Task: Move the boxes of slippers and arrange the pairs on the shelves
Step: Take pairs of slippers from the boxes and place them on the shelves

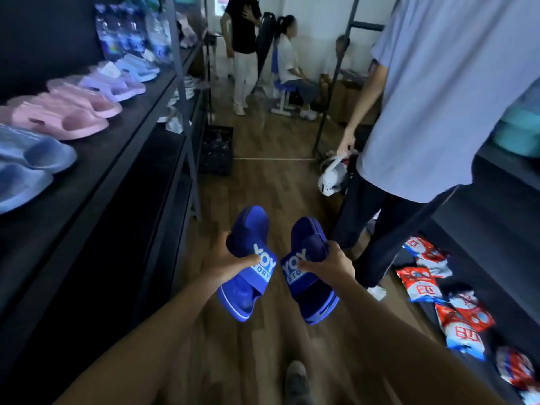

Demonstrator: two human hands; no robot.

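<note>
Slippers, dark blue pair, carried mid-aisle above floor: left slipper (248, 264) gripped in left hand (230, 260), right slipper (309, 270) gripped in right hand (330, 266). Likely next: turn left, set pair on dark shelf (96, 168) beside pastel slippers (43, 153).

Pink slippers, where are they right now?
In the head view, the pink slippers lie on the left shelf, between the light blue slippers nearer the camera and the lilac slippers farther along.
</note>
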